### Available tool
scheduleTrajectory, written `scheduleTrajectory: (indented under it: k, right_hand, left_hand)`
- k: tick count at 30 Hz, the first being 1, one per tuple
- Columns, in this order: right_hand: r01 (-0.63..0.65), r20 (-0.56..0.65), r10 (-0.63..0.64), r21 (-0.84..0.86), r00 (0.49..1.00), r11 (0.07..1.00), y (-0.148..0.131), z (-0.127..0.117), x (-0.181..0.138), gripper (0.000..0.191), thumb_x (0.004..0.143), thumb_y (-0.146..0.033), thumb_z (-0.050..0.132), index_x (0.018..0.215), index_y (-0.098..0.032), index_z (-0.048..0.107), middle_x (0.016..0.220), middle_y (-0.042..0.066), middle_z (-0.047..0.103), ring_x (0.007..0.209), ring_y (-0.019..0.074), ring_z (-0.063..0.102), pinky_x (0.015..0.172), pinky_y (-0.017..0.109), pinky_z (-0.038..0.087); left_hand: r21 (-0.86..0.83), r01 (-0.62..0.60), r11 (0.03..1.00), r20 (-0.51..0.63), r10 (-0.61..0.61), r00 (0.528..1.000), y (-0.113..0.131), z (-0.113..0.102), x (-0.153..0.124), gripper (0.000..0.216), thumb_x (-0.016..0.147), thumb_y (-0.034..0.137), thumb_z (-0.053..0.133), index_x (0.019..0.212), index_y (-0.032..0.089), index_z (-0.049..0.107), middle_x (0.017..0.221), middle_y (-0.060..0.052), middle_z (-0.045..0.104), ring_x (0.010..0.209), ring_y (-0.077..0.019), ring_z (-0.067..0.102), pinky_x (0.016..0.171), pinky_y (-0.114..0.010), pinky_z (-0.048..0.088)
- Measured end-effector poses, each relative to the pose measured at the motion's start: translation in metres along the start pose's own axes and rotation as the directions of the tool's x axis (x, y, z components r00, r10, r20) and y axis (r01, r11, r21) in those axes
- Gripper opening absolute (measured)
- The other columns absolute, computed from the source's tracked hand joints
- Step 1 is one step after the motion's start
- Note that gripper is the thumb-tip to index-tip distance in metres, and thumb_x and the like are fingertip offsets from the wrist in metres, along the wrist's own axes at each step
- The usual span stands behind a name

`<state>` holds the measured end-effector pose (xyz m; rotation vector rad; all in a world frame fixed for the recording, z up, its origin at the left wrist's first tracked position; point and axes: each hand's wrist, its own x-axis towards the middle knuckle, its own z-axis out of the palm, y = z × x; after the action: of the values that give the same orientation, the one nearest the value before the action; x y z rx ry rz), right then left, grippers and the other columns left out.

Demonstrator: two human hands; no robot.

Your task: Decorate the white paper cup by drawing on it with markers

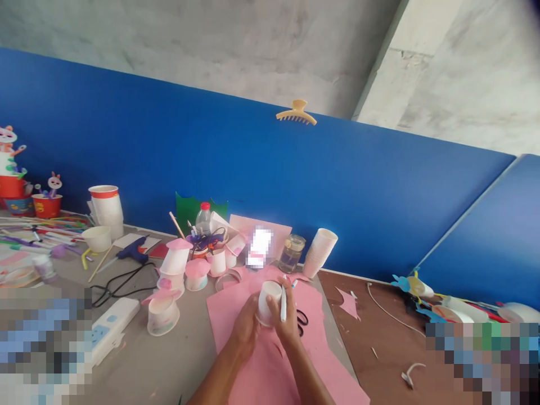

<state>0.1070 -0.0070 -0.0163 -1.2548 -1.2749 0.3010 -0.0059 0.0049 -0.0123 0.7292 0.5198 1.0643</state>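
A small white paper cup [268,299] is held upside down over a sheet of pink paper [270,360]. My left hand [246,327] wraps round the cup's left side. My right hand [287,320] grips a white marker pen [283,304] with its tip up near the cup's top, fingers also touching the cup's right side. Black scissors [302,320] lie on the pink paper just right of my right hand.
Pink-topped cup houses [177,264] and a tilted cup [162,316] stand to the left, with a blue glue gun [131,250], a white power strip [110,329], cup stacks [107,211] [320,251], a bottle [203,219], a glass jar [291,253] and a blue partition [270,163] behind.
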Motion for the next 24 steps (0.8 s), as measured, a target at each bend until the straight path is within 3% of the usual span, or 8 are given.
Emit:
scheduleTrajectory:
  k: [4,7,10,12,14,17,20,24]
  right_hand:
    - [0.014,0.012,-0.015,0.043,1.0,0.999,0.01,-0.008,0.005,0.051,0.091,-0.05,0.051,0.132,-0.019,0.049,0.111,0.011,0.065,0.1,0.0242,0.064,0.087,0.038,0.053]
    - [0.021,0.068,-0.026,0.069,0.997,0.997,0.016,-0.007,0.002,0.045,0.091,-0.047,0.051,0.126,-0.019,0.053,0.104,0.009,0.067,0.089,0.0223,0.067,0.079,0.034,0.055]
    - [0.072,0.103,-0.078,0.063,0.992,0.995,0.02,-0.003,-0.002,0.038,0.091,-0.044,0.052,0.12,-0.02,0.056,0.099,0.007,0.069,0.085,0.0214,0.068,0.075,0.033,0.056]
    - [0.114,0.043,-0.116,0.036,0.992,0.993,0.023,-0.002,-0.003,0.034,0.093,-0.041,0.049,0.118,-0.02,0.056,0.1,0.008,0.068,0.089,0.0216,0.067,0.077,0.034,0.055]
    - [0.139,-0.076,-0.141,-0.026,0.987,0.99,0.029,-0.004,-0.002,0.029,0.095,-0.036,0.047,0.116,-0.019,0.055,0.103,0.01,0.067,0.095,0.0225,0.066,0.082,0.037,0.054]
    - [0.153,-0.223,-0.186,-0.158,0.957,0.976,0.038,-0.007,0.002,0.025,0.095,-0.032,0.048,0.116,-0.019,0.054,0.106,0.011,0.066,0.099,0.0241,0.065,0.087,0.042,0.053]
    - [0.205,-0.22,-0.265,-0.261,0.939,0.943,0.045,-0.006,0.003,0.027,0.095,-0.028,0.049,0.119,-0.019,0.054,0.108,0.012,0.066,0.101,0.0257,0.064,0.086,0.044,0.053]
    - [0.245,-0.113,-0.304,-0.366,0.946,0.898,0.047,-0.002,0.001,0.029,0.093,-0.027,0.051,0.121,-0.02,0.055,0.107,0.013,0.067,0.099,0.0284,0.064,0.083,0.046,0.054]
  left_hand:
    - [0.177,-0.081,0.981,0.027,0.078,0.997,-0.001,-0.008,0.005,0.048,0.07,0.044,0.077,0.105,0.015,0.066,0.114,-0.013,0.069,0.109,-0.0306,0.061,0.091,-0.038,0.048]
    - [0.352,-0.167,0.921,0.126,0.13,0.983,0.001,-0.009,0.004,0.058,0.072,0.047,0.076,0.119,0.017,0.059,0.124,-0.013,0.064,0.116,-0.0302,0.058,0.098,-0.04,0.046]
    - [0.478,-0.184,0.859,0.165,0.118,0.979,0.003,-0.007,0.001,0.054,0.076,0.044,0.072,0.121,0.018,0.056,0.124,-0.013,0.064,0.113,-0.0282,0.06,0.098,-0.04,0.047]
    - [0.519,-0.189,0.833,0.106,0.156,0.982,0.005,-0.008,0.002,0.053,0.076,0.041,0.071,0.121,0.018,0.055,0.122,-0.012,0.064,0.113,-0.0283,0.06,0.099,-0.041,0.047]
    - [0.562,-0.206,0.801,-0.058,0.287,0.956,0.006,-0.013,0.005,0.061,0.072,0.039,0.072,0.125,0.019,0.051,0.126,-0.012,0.062,0.118,-0.0303,0.057,0.101,-0.043,0.045]
    - [0.647,-0.19,0.739,-0.314,0.485,0.816,0.008,-0.022,0.01,0.067,0.07,0.038,0.069,0.13,0.019,0.046,0.133,-0.014,0.055,0.125,-0.0319,0.051,0.104,-0.044,0.042]
    - [0.697,-0.193,0.69,-0.352,0.564,0.747,0.011,-0.025,0.01,0.061,0.072,0.036,0.063,0.128,0.02,0.047,0.134,-0.014,0.054,0.126,-0.0306,0.05,0.105,-0.042,0.041]
    - [0.707,-0.17,0.687,-0.329,0.532,0.78,0.007,-0.019,0.006,0.057,0.071,0.033,0.061,0.124,0.017,0.048,0.124,-0.014,0.058,0.118,-0.0302,0.056,0.097,-0.042,0.046]
